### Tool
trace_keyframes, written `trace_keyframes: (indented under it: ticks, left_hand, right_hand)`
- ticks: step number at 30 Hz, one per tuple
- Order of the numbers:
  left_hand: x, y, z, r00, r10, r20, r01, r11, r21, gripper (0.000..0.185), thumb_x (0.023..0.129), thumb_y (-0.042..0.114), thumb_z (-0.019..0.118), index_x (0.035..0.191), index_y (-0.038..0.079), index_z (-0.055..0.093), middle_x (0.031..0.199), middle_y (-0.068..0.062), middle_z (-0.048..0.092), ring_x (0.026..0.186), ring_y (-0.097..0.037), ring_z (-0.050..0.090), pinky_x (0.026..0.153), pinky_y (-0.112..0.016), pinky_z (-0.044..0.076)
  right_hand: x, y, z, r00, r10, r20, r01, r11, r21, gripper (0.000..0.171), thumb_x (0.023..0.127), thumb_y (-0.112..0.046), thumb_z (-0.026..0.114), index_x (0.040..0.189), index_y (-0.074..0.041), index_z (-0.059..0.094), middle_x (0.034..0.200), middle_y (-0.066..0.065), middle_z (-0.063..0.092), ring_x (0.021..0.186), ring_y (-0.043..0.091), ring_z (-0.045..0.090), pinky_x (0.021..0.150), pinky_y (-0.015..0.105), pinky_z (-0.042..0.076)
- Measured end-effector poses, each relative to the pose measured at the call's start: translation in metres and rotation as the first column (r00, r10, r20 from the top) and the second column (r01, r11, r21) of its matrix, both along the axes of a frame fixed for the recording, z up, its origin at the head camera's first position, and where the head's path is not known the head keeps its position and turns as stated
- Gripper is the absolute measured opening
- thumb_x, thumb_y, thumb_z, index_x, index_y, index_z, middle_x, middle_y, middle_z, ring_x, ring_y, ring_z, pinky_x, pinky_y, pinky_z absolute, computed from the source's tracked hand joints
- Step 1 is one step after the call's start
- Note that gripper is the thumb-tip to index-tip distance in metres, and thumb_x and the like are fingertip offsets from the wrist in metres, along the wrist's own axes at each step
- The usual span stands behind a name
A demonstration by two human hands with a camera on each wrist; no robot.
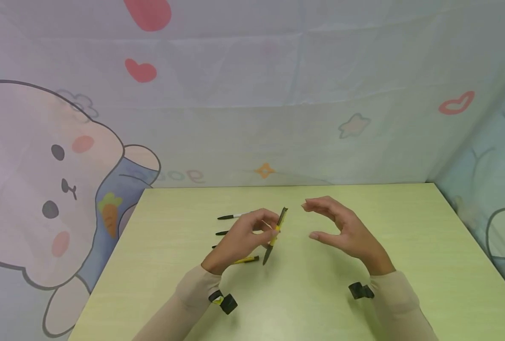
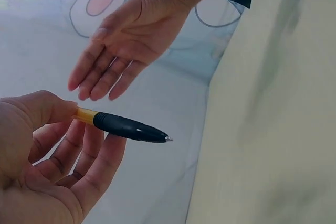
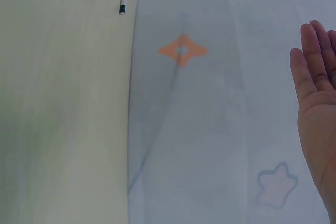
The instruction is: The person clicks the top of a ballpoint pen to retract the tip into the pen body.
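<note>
Two hands above a pale green table [image 1: 363, 227], centre of the head view.

Item 1: left hand [image 1: 245, 237], just left of centre. Thumb and fingers pinch a yellow-and-black pen [image 1: 275, 234] near its middle, holding it clear of the table. The pen stands steeply, its top tilted toward the upper right, its dark tip pointing down at the tabletop. In the left wrist view the same pen [image 2: 123, 126] runs from the thumb at middle left out to a pointed tip near the centre, yellow barrel by the thumb, black grip section beyond; the other fingers [image 2: 94, 166] curl loosely below it.

Item 2: right hand [image 1: 341, 229], just right of centre, near the pen but apart from it. It holds nothing; fingers relaxed and gently arched, thumb below them, palm facing the left hand. In the left wrist view it reaches in from the top edge [image 2: 123, 40], fingers together and nearly straight.

Item 3: loose pens on the table, behind and beneath the left hand (partly hidden by it). One black-and-white pen [image 1: 230, 217] lies flat, upper left of the hand; a second dark pen [image 1: 222, 233] just below it; a yellow pen with a black end [image 1: 248, 259] lies under the left wrist.

Item 4: backdrop, a printed cloth [image 1: 252, 94] with hearts, stars and a cartoon rabbit [image 1: 43, 199] at the left of the frame.
</note>
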State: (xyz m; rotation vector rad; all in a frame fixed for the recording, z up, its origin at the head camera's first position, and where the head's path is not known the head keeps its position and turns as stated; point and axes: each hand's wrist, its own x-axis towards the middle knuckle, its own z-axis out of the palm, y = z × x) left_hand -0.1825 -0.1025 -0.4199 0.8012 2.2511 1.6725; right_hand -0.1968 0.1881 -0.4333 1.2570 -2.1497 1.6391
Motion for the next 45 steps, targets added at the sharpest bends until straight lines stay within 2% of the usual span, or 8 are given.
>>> trace_keyframes:
  ticks: [8,10,13,18,26,33,39,45]
  left_hand:
    - [-0.009,0.015,0.016,1.000,0.003,0.021,-0.005,0.997,0.077,0.020,0.101,0.019,0.066,0.121,0.018,0.065,0.113,-0.006,0.065,0.096,-0.025,0.068,0.077,-0.052,0.061]
    - [-0.010,0.018,0.019,1.000,0.002,0.020,-0.003,0.996,0.088,0.021,0.101,0.019,0.066,0.121,0.016,0.064,0.113,-0.007,0.065,0.096,-0.024,0.068,0.077,-0.051,0.061]
    - [-0.013,0.022,0.024,1.000,0.001,0.023,-0.004,0.995,0.102,0.021,0.101,0.019,0.066,0.121,0.015,0.064,0.114,-0.007,0.065,0.096,-0.023,0.068,0.078,-0.050,0.062]
    - [-0.016,0.026,0.030,1.000,0.001,0.029,-0.005,0.993,0.118,0.022,0.100,0.019,0.066,0.122,0.014,0.063,0.114,-0.008,0.065,0.097,-0.024,0.068,0.078,-0.047,0.062]
    - [-0.024,0.033,0.040,0.999,-0.008,0.037,0.002,0.985,0.175,0.025,0.100,0.015,0.066,0.125,0.012,0.064,0.114,-0.011,0.064,0.101,-0.036,0.068,0.078,-0.043,0.063]
    - [-0.028,0.036,0.047,0.999,-0.008,0.035,0.001,0.980,0.201,0.024,0.101,0.014,0.065,0.124,0.010,0.063,0.115,-0.012,0.064,0.101,-0.029,0.069,0.078,-0.044,0.063]
    - [-0.033,0.038,0.056,0.999,-0.038,0.039,0.027,0.969,0.245,0.023,0.100,0.014,0.065,0.122,0.008,0.062,0.112,-0.012,0.062,0.102,-0.038,0.067,0.081,-0.046,0.062]
    - [-0.035,0.038,0.065,0.999,-0.036,0.036,0.026,0.967,0.252,0.027,0.101,0.013,0.064,0.127,0.007,0.060,0.112,-0.013,0.061,0.103,-0.036,0.066,0.081,-0.046,0.062]
  right_hand:
    - [0.009,-0.014,0.038,1.000,0.001,-0.012,-0.002,1.000,-0.005,0.070,0.079,0.018,0.076,0.142,0.007,0.048,0.134,0.017,0.058,0.125,0.035,0.055,0.115,0.032,0.041]
    - [0.009,-0.016,0.043,1.000,0.004,-0.015,-0.004,1.000,0.001,0.071,0.079,0.018,0.076,0.143,0.006,0.048,0.134,0.016,0.058,0.126,0.036,0.055,0.115,0.032,0.040]
    - [0.006,-0.018,0.044,1.000,0.009,-0.019,-0.008,1.000,0.010,0.073,0.078,0.018,0.076,0.144,0.005,0.047,0.134,0.017,0.057,0.127,0.033,0.054,0.115,0.034,0.040]
    - [-0.006,-0.017,0.037,1.000,0.008,-0.019,-0.008,1.000,0.028,0.080,0.077,0.018,0.078,0.147,0.004,0.044,0.135,0.019,0.055,0.130,0.027,0.054,0.116,0.033,0.039]
    - [-0.015,-0.018,0.042,1.000,-0.027,0.010,0.026,0.997,0.069,0.091,0.082,0.006,0.081,0.157,-0.016,0.035,0.142,0.007,0.054,0.137,0.022,0.051,0.119,0.030,0.035]
    - [-0.021,-0.019,0.049,0.999,-0.009,-0.036,0.012,0.997,0.074,0.093,0.080,0.009,0.081,0.157,-0.010,0.033,0.144,0.009,0.053,0.139,0.023,0.049,0.119,0.031,0.035]
    - [-0.025,-0.020,0.058,0.997,-0.020,-0.068,0.027,0.995,0.096,0.098,0.079,0.007,0.083,0.159,-0.016,0.031,0.146,0.005,0.051,0.139,0.021,0.048,0.119,0.032,0.035]
    - [-0.019,-0.025,0.076,0.994,-0.012,-0.105,0.023,0.995,0.099,0.104,0.075,0.012,0.084,0.160,-0.008,0.027,0.144,0.013,0.051,0.137,0.022,0.049,0.119,0.035,0.035]
